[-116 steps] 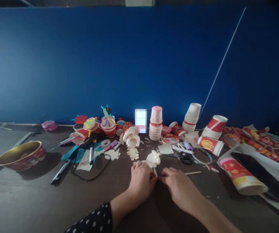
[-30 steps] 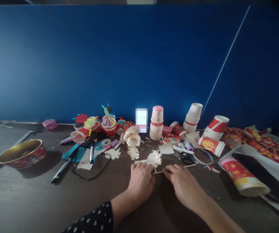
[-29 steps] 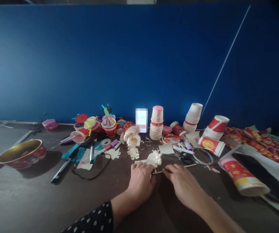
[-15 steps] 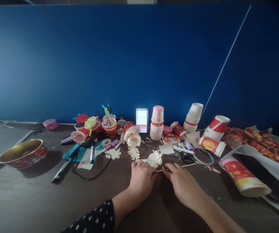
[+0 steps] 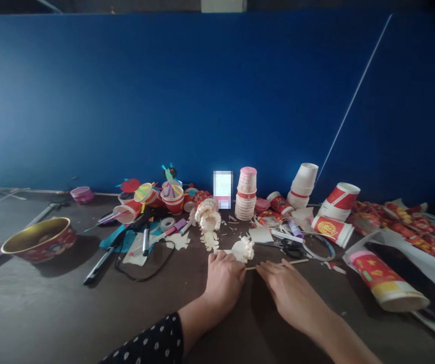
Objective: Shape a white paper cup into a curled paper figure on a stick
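Observation:
A thin pale wooden stick (image 5: 251, 268) lies across the front of me, low over the table. My left hand (image 5: 225, 278) is closed at its left end, with the fingers curled under and partly hidden. My right hand (image 5: 286, 289) has its fingertips on the stick further right, and the far tip sticks out beyond them. Just behind the left hand is a curled white paper piece (image 5: 240, 248) with a frilly cut edge; part of it is hidden by the knuckles. A larger frilled paper roll (image 5: 207, 216) stands farther back.
Stacked paper cups (image 5: 246, 205) rise behind the hands. A gold-lined bowl (image 5: 39, 247) sits at left, near a black marker (image 5: 99, 265). At right, a red cup (image 5: 387, 283) lies beside a dark phone (image 5: 399, 270). Paper scraps and a blue partition (image 5: 217, 101) are at the back.
The view has shifted slightly, moving the scene a little down and right. The fingers of my right hand lie a bit straighter along the stick. My left hand keeps nearly the same pose.

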`<state>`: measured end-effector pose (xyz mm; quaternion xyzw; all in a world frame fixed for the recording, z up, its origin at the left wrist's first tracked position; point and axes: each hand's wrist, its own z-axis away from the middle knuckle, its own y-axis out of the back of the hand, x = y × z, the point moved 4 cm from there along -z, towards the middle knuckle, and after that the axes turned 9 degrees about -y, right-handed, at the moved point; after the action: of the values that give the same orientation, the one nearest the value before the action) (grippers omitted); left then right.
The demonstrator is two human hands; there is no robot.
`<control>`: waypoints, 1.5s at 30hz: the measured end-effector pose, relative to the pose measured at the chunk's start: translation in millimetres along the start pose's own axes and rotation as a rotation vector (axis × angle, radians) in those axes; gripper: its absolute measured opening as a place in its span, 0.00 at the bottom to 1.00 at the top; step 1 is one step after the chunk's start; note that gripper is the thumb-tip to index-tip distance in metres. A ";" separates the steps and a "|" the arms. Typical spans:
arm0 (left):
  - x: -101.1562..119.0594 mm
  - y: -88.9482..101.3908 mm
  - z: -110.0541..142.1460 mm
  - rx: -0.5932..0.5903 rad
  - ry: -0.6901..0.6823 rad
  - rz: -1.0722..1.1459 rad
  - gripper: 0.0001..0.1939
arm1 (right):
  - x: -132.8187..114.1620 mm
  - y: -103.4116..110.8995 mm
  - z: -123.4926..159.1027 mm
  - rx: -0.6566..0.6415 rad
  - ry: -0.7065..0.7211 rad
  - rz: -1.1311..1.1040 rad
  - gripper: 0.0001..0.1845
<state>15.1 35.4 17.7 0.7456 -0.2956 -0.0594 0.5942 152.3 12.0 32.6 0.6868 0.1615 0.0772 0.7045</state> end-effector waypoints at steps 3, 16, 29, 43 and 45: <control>-0.5 0.4 1.3 0.029 -0.006 0.008 0.12 | -0.9 -2.7 0.2 -0.016 -0.012 0.046 0.28; -10.7 14.0 -1.2 0.308 -0.195 0.241 0.11 | -2.5 -5.1 -2.1 -0.024 -0.004 0.136 0.29; -16.7 -0.9 -3.1 0.100 -0.072 0.253 0.05 | -9.3 3.5 -3.7 -0.022 -0.039 0.093 0.26; -19.4 -5.1 -6.5 0.051 0.031 0.178 0.02 | -2.7 1.5 -7.4 0.059 -0.033 0.071 0.23; -18.5 -5.4 -6.5 0.040 0.024 0.169 0.02 | -1.7 0.6 -8.5 0.060 -0.030 0.066 0.23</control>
<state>4.9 51.0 9.7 0.7304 -0.3517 0.0059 0.5855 147.9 19.5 33.3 0.7136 0.1305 0.0852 0.6830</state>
